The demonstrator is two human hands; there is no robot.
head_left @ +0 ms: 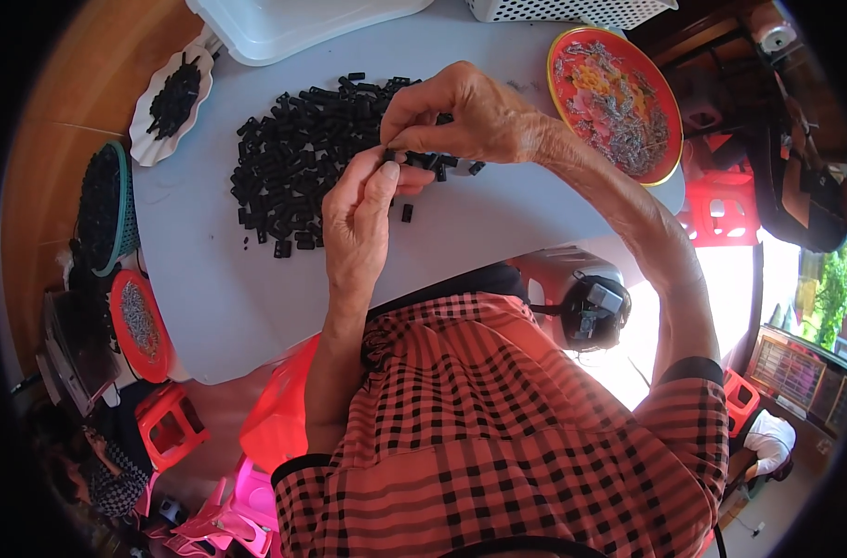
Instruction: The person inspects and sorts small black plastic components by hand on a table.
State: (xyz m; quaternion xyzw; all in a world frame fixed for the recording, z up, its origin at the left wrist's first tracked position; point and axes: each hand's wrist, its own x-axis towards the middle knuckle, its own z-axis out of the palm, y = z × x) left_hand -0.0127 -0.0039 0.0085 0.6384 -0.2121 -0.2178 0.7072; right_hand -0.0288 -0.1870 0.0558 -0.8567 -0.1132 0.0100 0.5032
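Note:
My left hand [363, 200] is closed, thumb and fingers pinching a small black plastic part [392, 156] above the table. Right against it, my right hand [461, 116] has its thumb and forefinger pressed together at the same part; whether a smaller piece sits between those fingertips is hidden. Behind and to the left of both hands spreads a pile of small black blocks [298, 158]. A few loose ones lie near my fingers, such as the single black block [407, 213].
A red plate of small metal pieces [672, 121] stands at the far right of the grey table [498, 209]. White containers [256, 46] line the back. At left are a white dish [149, 149] with black parts, a teal basket [126, 219] and another red plate [161, 349].

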